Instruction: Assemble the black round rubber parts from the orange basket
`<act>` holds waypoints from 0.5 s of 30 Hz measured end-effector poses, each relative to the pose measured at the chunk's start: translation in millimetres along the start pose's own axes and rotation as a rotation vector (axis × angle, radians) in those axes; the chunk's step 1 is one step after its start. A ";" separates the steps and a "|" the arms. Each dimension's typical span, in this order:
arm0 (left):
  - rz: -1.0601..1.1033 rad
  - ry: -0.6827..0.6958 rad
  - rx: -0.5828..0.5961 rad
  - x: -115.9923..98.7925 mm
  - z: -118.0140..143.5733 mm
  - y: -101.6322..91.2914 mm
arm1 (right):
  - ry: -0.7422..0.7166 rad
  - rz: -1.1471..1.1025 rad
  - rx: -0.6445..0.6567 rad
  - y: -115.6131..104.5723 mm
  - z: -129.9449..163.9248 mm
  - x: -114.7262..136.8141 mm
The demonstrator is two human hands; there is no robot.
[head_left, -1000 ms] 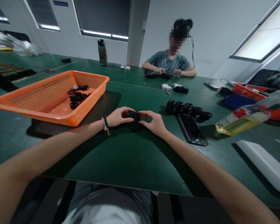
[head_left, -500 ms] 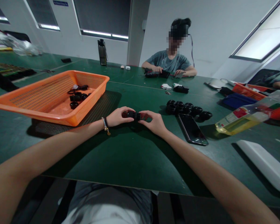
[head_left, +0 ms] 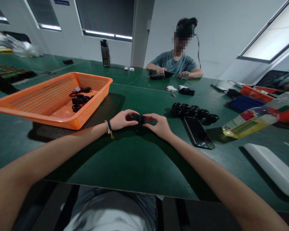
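Observation:
Between my two hands, just above the green table, is a small black cylindrical part. My left hand grips its left end between thumb and fingers. From the other side my right hand pinches its right end, which my fingertips partly hide. Exactly what the part is, I cannot make out. Several similar round black parts stand grouped to the right of my right hand. More black parts lie inside the orange basket on my left.
Near my right forearm lie a phone and a white block-shaped object. Beyond them a bottle with yellow liquid rests tilted. A dark water bottle stands far back. Across the table a person handles a black tool.

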State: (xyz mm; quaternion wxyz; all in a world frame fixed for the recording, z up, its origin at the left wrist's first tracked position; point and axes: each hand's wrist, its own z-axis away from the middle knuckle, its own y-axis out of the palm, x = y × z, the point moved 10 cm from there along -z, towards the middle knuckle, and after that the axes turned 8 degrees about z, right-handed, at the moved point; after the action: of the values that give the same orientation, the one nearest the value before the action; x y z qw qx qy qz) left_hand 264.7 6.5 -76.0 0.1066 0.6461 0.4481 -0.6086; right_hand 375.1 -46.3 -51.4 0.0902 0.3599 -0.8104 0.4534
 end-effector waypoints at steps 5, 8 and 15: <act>-0.010 0.001 0.002 0.1 -0.2 -0.4 | 0.003 -0.006 0.011 0.3 -0.2 0.7; -0.013 0.003 0.006 0.5 -0.3 -0.7 | 0.008 -0.011 0.009 0.0 -0.2 0.7; -0.022 0.005 0.003 1.1 -0.8 -1.1 | 0.008 -0.005 0.015 0.6 -0.3 0.7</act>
State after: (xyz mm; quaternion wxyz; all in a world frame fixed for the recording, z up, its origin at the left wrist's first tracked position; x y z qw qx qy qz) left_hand 264.3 8.2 -76.4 0.0977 0.6427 0.4548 -0.6088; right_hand 374.1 -46.2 -51.3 0.0918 0.3609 -0.8056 0.4607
